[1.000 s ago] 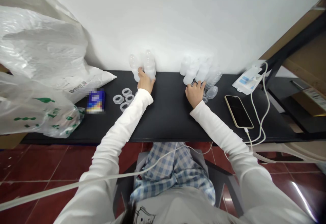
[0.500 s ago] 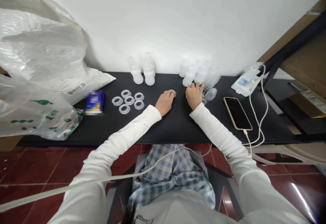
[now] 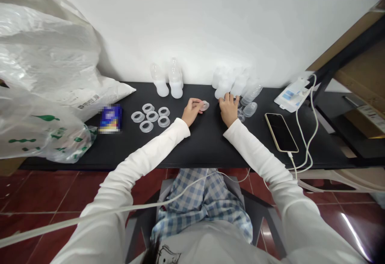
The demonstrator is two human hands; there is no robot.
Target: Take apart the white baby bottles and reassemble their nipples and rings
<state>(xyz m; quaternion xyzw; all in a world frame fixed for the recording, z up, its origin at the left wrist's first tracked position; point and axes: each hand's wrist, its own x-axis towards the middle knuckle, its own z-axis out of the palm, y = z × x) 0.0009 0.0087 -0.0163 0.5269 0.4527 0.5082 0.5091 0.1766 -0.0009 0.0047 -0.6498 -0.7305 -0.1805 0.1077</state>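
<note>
The left hand (image 3: pixel 191 111) pinches a clear ring (image 3: pixel 205 105) between thumb and fingertips, just beside the right hand (image 3: pixel 229 110). That hand lies loosely open against the bottles (image 3: pixel 224 88) beyond it and grips nothing visible. A light pinch at the rim should suit so small and slippery a ring.

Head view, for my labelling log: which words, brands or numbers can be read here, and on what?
No text reads clearly.
Blue packet: blurred out.
White bag's label: too small.
White box's blue label: too small.
Green print on the clear bag: illegible.
Cardboard box's label: too small.
Clear cap in the left hand: no marking visible.
</note>
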